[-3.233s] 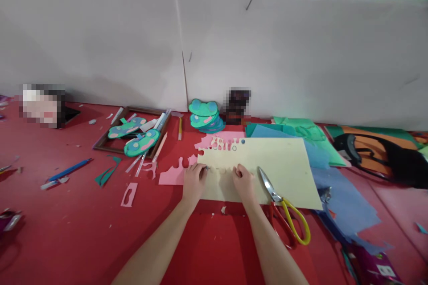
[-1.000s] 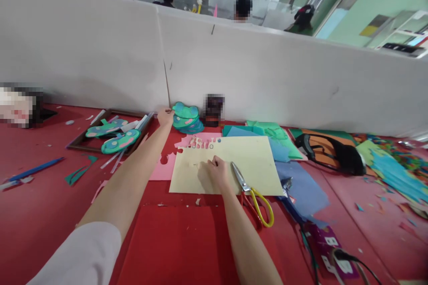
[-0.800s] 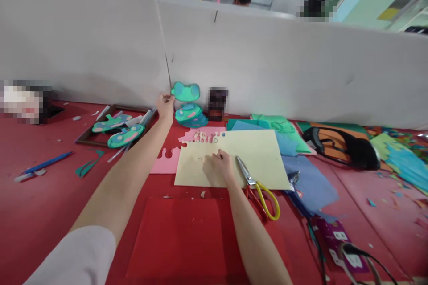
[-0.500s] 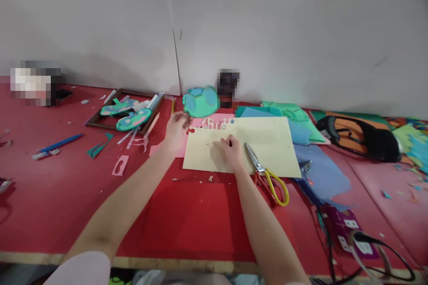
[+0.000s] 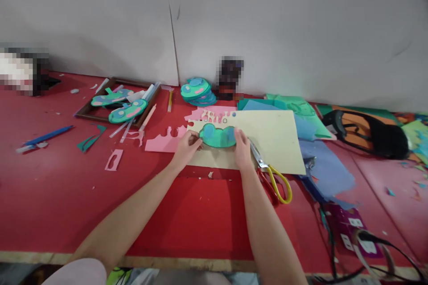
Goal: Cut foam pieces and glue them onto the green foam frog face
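Left hand [image 5: 187,147]: my thumb and fingers pinch the left end of the green cutout [image 5: 219,138].
Right hand [image 5: 243,148]: closed on its right end.
Cutout's place: between my hands, over the cream sheet [image 5: 274,138]; I cannot tell whether they touch.
Scissors [image 5: 263,164]: just beside my right wrist.
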A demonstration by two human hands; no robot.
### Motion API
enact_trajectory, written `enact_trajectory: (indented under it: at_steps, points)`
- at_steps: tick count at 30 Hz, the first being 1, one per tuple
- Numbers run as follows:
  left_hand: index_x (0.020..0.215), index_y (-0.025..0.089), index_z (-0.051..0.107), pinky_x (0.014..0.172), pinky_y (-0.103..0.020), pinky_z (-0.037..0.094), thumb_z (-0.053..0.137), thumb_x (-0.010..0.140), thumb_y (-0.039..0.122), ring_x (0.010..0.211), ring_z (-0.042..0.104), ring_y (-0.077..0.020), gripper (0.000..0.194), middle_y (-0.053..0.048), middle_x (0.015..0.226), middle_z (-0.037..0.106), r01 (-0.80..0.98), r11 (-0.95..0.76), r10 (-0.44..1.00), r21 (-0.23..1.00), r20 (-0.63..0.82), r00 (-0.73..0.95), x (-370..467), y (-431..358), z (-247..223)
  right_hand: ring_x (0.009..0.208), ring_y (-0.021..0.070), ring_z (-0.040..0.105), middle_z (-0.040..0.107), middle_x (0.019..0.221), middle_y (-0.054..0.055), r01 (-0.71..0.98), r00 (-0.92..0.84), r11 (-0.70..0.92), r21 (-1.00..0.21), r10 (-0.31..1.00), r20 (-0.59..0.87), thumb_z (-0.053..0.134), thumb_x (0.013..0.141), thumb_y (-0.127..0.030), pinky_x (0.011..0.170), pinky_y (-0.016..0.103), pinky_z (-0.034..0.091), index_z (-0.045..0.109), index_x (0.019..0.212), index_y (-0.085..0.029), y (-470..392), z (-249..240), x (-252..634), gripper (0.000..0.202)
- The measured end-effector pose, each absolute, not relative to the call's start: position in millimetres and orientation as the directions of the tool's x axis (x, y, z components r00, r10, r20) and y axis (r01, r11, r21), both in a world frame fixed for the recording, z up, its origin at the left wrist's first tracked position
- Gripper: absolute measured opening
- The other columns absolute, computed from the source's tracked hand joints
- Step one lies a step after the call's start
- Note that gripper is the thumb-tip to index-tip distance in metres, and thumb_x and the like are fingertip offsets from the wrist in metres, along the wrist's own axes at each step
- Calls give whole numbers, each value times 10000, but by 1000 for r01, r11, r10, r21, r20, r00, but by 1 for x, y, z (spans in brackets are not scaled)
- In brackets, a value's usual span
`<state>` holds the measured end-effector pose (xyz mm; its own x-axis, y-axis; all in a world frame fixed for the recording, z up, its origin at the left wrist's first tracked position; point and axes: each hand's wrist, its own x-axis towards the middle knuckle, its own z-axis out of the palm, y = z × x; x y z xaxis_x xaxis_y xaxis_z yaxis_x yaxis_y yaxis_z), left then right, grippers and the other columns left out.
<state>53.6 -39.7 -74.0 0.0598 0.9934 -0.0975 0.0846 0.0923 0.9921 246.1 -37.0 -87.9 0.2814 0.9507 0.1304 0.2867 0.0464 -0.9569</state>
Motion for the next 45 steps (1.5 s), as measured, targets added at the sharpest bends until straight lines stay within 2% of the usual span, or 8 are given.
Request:
enact_trajectory:
  at_steps: [3, 10, 14, 20, 25, 31, 36, 45]
  points:
    - [847, 206, 548, 620, -249, 475, 520, 839, 320, 654, 595, -133, 118, -4, 718, 630, 280, -43, 992, 959, 8, 124, 52, -44, -74, 751, 168, 554, 645, 794, 38, 268, 337, 19, -963, 935, 112, 598, 755, -533, 720, 285, 433, 644, 840, -161, -38, -87, 243, 384]
    - [986, 212, 612, 706, -270, 487, 551, 778, 109, 729, 593, -135, 239, -34, 939, 643, 514, -110, 992, 851, 122, 10, 44, -37, -85, 726, 152, 530, 629, 786, 24, 68, 484, -11, -998, 875, 23, 597, 755, -514, 677, 262, 423, 639, 881, -154, -35, -90, 241, 384]
    - [1066, 226, 616, 720, -281, 481, 590, 760, 106, 790, 601, -157, 330, -39, 991, 624, 614, -121, 993, 780, 91, 80, 38, -29, -86, 703, 159, 534, 633, 722, 27, 226, 442, -35, -973, 894, 70, 521, 821, -505, 661, 264, 408, 640, 782, -156, -39, -83, 239, 371]
    - [817, 204, 633, 708, -247, 472, 541, 754, 17, 787, 601, -137, 218, -23, 923, 622, 625, -144, 988, 767, 76, 134, 39, -27, -80, 672, 161, 549, 651, 712, 23, 457, 214, -43, -889, 975, 62, 505, 859, -494, 640, 262, 380, 647, 762, -177, -47, -75, 233, 360]
    - [797, 199, 615, 687, -245, 482, 584, 817, 169, 715, 583, -119, 47, -8, 838, 615, 497, -115, 993, 860, 104, 49, 38, -24, -83, 667, 165, 562, 665, 732, 34, 529, 175, -21, -848, 981, 85, 461, 892, -488, 644, 264, 371, 661, 787, -185, -49, -77, 231, 378]
    - [796, 193, 617, 707, -276, 517, 609, 827, 282, 938, 609, -163, 95, -55, 1091, 613, 326, -190, 981, 926, 194, 21, 31, -22, -86, 671, 180, 571, 641, 714, 41, 691, 115, -43, -722, 992, 51, 379, 937, -467, 607, 271, 348, 663, 819, -212, -53, -76, 228, 400]
    - [782, 189, 615, 731, -307, 530, 595, 851, 300, 988, 606, -177, 132, -87, 1175, 602, 391, -327, 933, 860, 229, 276, 23, -26, -83, 797, 191, 607, 652, 963, 75, 731, 114, 30, -681, 980, 166, 462, 910, -406, 649, 285, 392, 693, 885, -210, -54, -75, 227, 304]
    - [765, 183, 603, 778, -312, 547, 600, 823, 202, 989, 625, -172, 61, -78, 1213, 589, 546, -327, 930, 771, 160, 330, 22, -30, -85, 853, 206, 600, 659, 898, 54, 688, 171, 3, -726, 971, 165, 575, 845, -426, 804, 348, 401, 711, 852, -217, -48, -82, 220, 249]
